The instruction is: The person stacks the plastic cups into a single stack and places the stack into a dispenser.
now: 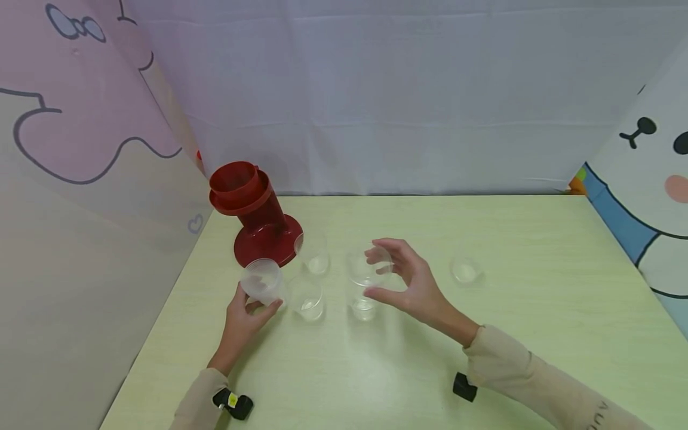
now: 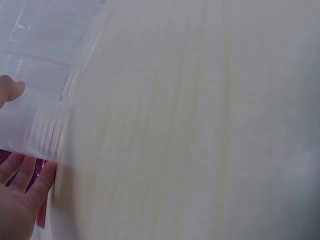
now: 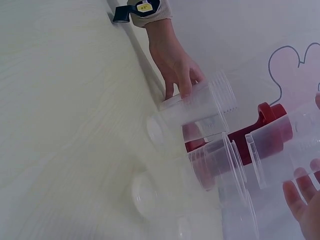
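Observation:
My left hand [image 1: 244,328] grips a clear plastic cup [image 1: 262,280] at the table's left, thumb on the near side. Several close-set rims [image 3: 225,92] at its mouth look like nested cups. My right hand [image 1: 405,275] holds another clear plastic cup [image 1: 355,269] between thumb and fingers, its fingers showing through the wall. Below that cup in the head view stands a further clear cup [image 1: 362,309]. Two more clear cups, a nearer one [image 1: 306,301] and a farther one [image 1: 316,263], are between the hands. In the left wrist view, the thumb [image 2: 10,89] presses the cup's side.
A red plastic stand [image 1: 263,233] with a round base and cup-shaped top stands at the back left, close behind my left hand. One clear cup [image 1: 466,270] is apart on the right of the pale table [image 1: 537,334]. A white cloth [image 1: 403,107] hangs along the back edge.

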A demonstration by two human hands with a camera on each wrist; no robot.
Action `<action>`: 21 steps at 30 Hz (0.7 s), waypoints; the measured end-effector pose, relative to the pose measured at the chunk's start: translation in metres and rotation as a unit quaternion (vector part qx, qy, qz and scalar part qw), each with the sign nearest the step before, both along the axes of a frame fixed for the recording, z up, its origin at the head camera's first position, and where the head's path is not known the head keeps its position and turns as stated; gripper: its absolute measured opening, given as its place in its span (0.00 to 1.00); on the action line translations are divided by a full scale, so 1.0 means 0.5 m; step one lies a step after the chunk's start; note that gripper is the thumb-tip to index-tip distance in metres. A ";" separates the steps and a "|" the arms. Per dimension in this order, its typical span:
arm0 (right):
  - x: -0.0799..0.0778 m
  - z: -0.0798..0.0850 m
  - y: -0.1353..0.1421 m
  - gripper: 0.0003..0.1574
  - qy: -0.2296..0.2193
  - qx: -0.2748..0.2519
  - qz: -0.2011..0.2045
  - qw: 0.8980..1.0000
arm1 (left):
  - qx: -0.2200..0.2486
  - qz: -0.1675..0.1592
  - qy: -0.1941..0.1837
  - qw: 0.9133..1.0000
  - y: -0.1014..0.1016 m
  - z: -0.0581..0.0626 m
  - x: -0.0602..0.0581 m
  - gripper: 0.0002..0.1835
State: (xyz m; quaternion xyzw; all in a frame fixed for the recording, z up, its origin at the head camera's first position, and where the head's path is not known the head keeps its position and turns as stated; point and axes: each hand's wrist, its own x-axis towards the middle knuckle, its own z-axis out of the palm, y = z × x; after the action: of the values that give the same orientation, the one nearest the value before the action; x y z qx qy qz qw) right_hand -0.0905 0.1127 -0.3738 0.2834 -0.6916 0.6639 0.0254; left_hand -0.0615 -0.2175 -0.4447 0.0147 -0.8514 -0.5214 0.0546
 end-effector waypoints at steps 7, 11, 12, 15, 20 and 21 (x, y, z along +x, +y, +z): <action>-0.001 0.006 -0.008 0.44 -0.005 -0.005 0.010 1.000 | -0.004 0.001 -0.002 1.000 0.002 0.003 0.001 0.40; -0.004 0.005 -0.012 0.44 -0.010 -0.008 0.018 1.000 | -0.006 0.001 -0.002 1.000 0.002 0.002 0.001 0.40; -0.005 0.005 -0.013 0.44 -0.011 -0.007 0.019 1.000 | -0.006 0.001 -0.002 1.000 0.001 0.002 0.000 0.40; -0.006 0.004 -0.016 0.45 -0.011 -0.004 0.021 1.000 | -0.008 0.000 -0.002 1.000 0.001 0.000 0.000 0.40; -0.008 0.004 -0.021 0.45 -0.011 -0.003 0.024 1.000 | -0.008 0.000 0.003 1.000 0.000 0.000 -0.001 0.39; -0.009 0.004 -0.022 0.45 -0.011 -0.003 0.025 1.000 | -0.008 0.000 0.004 1.000 0.000 0.000 -0.001 0.39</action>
State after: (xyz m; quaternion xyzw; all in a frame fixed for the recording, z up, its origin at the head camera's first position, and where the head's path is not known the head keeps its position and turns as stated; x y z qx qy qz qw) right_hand -0.0948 0.1015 -0.3718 0.2929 -0.6828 0.6693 0.0022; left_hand -0.0621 -0.2175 -0.4447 0.0117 -0.8555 -0.5144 0.0581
